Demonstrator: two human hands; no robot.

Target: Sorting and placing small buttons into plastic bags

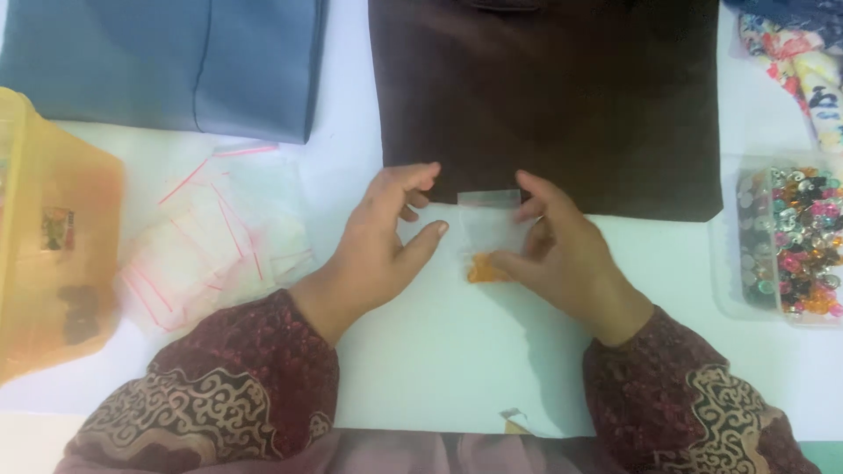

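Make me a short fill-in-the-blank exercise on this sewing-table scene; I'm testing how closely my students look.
1. The right hand pinches a small clear bag holding something ____ in colour.
2. The top edge of that bag lies on the dark ____ fabric.
3. The pile of empty zip bags lies on the person's ____ side.
4. The clear box at the right edge holds mixed ____.

Missing words: orange; brown; left; buttons

Small clear zip bag [488,230] flat on white table, orange bits [481,269] inside.
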